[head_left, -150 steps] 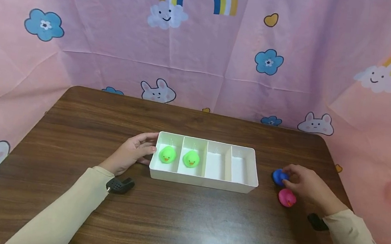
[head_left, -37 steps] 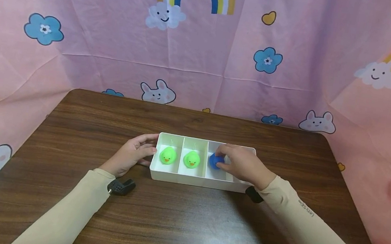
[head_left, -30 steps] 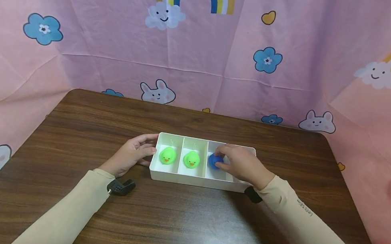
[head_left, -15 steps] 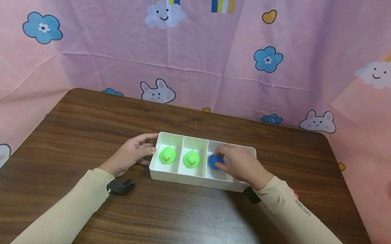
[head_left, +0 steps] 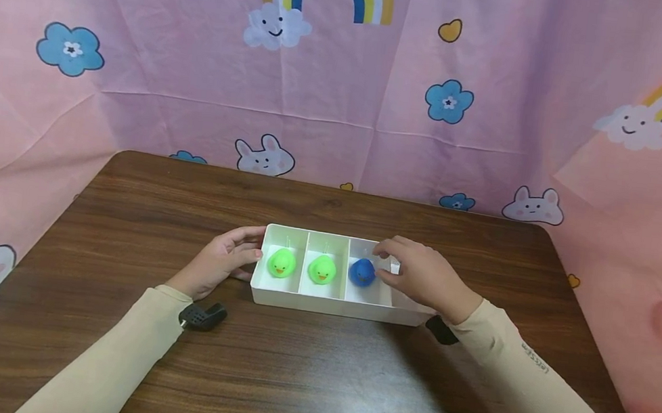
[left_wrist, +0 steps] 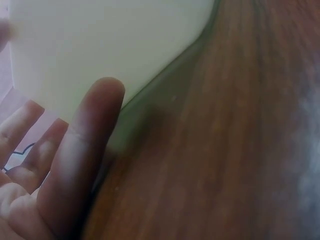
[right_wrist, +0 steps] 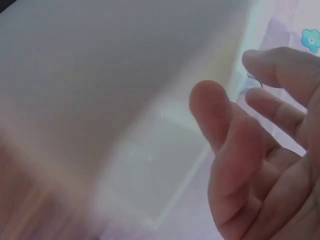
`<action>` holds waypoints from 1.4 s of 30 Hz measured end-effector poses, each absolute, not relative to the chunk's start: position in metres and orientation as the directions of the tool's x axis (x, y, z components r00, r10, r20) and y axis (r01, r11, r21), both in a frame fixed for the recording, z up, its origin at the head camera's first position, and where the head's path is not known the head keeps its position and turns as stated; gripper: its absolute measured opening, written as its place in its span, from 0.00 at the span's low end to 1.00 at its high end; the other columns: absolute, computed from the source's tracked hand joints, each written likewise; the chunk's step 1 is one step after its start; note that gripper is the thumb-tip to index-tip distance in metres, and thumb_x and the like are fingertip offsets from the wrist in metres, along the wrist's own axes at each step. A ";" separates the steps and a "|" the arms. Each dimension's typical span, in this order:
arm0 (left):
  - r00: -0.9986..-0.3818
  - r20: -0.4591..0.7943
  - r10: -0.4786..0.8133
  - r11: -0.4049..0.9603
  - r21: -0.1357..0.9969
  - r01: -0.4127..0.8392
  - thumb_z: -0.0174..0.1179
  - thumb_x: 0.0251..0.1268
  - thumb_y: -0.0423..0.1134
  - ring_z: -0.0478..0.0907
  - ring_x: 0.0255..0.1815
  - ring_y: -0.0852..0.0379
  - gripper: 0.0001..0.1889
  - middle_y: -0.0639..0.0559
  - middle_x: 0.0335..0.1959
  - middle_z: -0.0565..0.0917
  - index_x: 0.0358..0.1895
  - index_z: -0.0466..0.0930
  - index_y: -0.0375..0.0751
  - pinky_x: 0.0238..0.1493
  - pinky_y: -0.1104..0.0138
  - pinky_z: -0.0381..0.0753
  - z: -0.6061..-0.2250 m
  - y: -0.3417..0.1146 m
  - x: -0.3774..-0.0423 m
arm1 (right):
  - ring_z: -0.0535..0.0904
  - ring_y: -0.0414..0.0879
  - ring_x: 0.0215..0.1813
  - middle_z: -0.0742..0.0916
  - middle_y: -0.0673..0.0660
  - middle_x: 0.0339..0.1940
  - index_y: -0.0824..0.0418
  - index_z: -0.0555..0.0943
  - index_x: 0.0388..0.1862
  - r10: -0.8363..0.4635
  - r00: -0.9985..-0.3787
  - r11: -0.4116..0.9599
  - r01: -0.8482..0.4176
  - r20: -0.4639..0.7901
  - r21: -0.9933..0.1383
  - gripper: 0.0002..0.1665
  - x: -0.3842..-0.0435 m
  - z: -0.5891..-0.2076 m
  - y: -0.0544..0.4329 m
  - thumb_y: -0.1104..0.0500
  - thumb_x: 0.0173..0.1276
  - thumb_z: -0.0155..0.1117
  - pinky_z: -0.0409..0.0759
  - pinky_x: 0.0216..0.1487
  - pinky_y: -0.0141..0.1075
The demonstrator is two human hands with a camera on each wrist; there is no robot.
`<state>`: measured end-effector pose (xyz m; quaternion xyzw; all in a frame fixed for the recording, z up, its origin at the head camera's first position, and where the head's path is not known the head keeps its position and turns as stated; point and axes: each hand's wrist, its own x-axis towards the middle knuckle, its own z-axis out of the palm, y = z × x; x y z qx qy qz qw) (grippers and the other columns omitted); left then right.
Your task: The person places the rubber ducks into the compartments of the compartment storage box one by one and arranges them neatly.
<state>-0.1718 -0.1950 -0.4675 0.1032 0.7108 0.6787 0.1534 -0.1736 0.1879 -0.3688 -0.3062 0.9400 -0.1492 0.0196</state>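
Observation:
A white four-compartment box (head_left: 341,308) lies lengthwise on the table. Two green toy ducks (head_left: 281,263) sit in its two left compartments, one in each. In the third compartment stands a blue toy duck (head_left: 362,273). My left hand (head_left: 221,257) rests against the box's left end, thumb on the end wall and fingers near the back corner; the left wrist view shows the thumb (left_wrist: 82,145) extended along that wall. Just right of the blue duck, my right hand (head_left: 422,271) hovers over the rightmost compartment, thumb and fingers apart with nothing between them, as the right wrist view also shows.
The brown wooden table (head_left: 300,366) extends around the box. Behind it hangs a pink patterned cloth (head_left: 332,84). The right sleeve (head_left: 533,372) crosses the table's right side and hides part of it.
The right hand carried the blue duck from the table's right into the third compartment, then let go and drew slightly right. The pink duck seen earlier is now hidden. The left hand stayed.

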 end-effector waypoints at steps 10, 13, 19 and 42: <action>-0.932 -0.079 0.355 0.065 0.996 -0.060 0.62 0.76 0.42 0.73 0.71 0.36 0.34 0.35 0.75 0.69 0.79 0.62 0.40 0.48 0.55 0.88 -0.468 -0.195 -0.172 | 0.76 0.40 0.31 0.84 0.53 0.48 0.57 0.82 0.59 -0.482 -0.872 0.814 -0.482 0.087 -0.324 0.23 -0.164 -0.348 0.260 0.58 0.66 0.76 0.77 0.28 0.35; -0.930 -0.075 0.359 0.060 0.997 -0.057 0.62 0.76 0.41 0.73 0.70 0.36 0.34 0.35 0.75 0.69 0.79 0.61 0.40 0.48 0.55 0.88 -0.467 -0.195 -0.172 | 0.76 0.39 0.31 0.84 0.51 0.49 0.56 0.82 0.60 -0.453 -0.890 0.829 -0.441 0.050 -0.344 0.24 -0.157 -0.347 0.284 0.56 0.66 0.77 0.77 0.28 0.34; -0.930 -0.069 0.361 0.051 0.997 -0.055 0.61 0.77 0.41 0.74 0.70 0.38 0.33 0.35 0.75 0.69 0.79 0.60 0.39 0.48 0.54 0.88 -0.466 -0.194 -0.171 | 0.78 0.37 0.31 0.85 0.56 0.51 0.58 0.80 0.61 -0.409 -0.912 0.844 -0.370 -0.021 -0.390 0.26 -0.140 -0.352 0.321 0.56 0.67 0.76 0.79 0.30 0.34; -0.936 -0.074 0.343 0.057 0.997 -0.058 0.62 0.76 0.41 0.75 0.69 0.39 0.33 0.35 0.75 0.69 0.79 0.61 0.40 0.48 0.55 0.88 -0.467 -0.194 -0.170 | 0.76 0.33 0.30 0.85 0.49 0.40 0.59 0.81 0.55 -0.508 -0.861 0.709 -0.409 -0.014 -0.575 0.23 -0.105 -0.396 0.375 0.64 0.62 0.78 0.77 0.26 0.31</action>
